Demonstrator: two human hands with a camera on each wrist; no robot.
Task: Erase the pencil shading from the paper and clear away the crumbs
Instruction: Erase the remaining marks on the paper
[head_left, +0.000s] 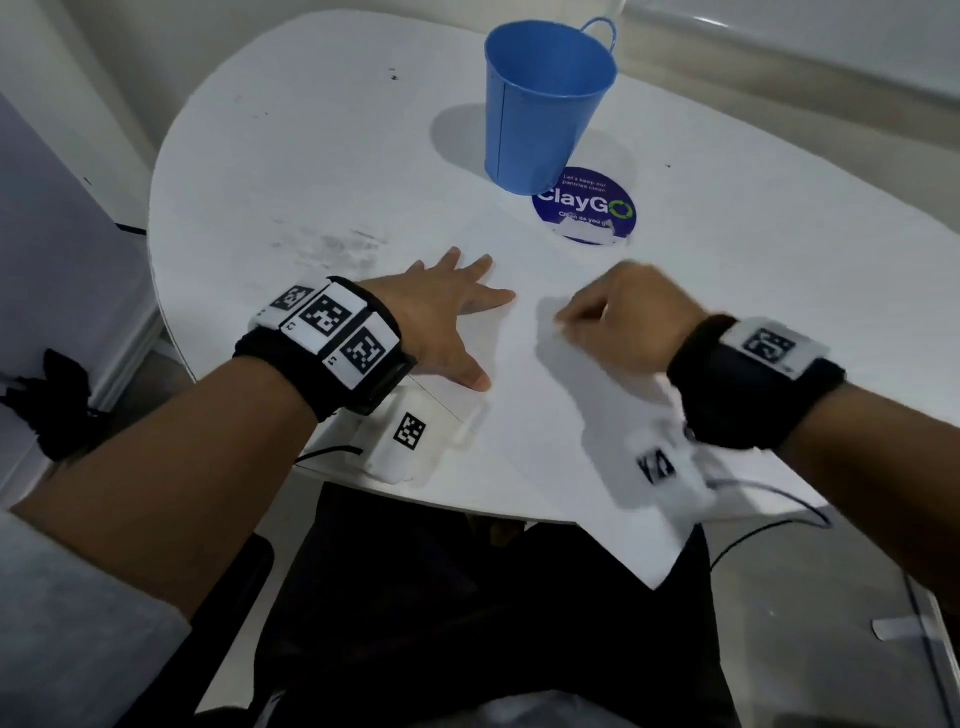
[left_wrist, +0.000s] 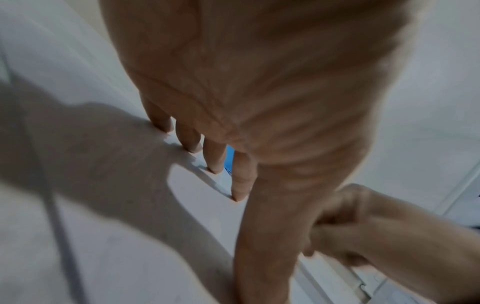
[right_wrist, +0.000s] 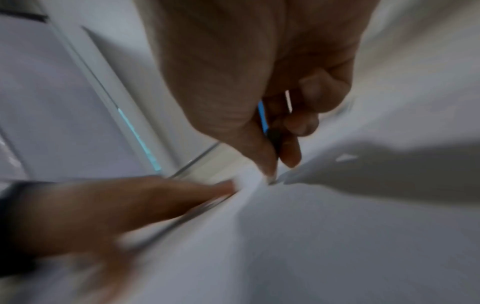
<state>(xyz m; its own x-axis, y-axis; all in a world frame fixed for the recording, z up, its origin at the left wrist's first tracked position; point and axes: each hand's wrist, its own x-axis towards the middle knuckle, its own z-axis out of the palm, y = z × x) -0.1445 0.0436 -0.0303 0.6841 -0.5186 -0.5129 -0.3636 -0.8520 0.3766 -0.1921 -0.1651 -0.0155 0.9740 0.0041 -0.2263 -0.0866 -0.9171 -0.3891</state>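
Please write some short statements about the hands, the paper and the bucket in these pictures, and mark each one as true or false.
1. The left hand lies flat with spread fingers on the paper. True.
2. The right hand is open and flat. False: its fingers are curled and pinch a small dark object, probably the eraser.
3. The blue bucket lies on its side. False: it stands upright on the table.
4. The paper hangs over the near table edge. True.
5. The bucket stands on the paper. False: it stands beyond it.
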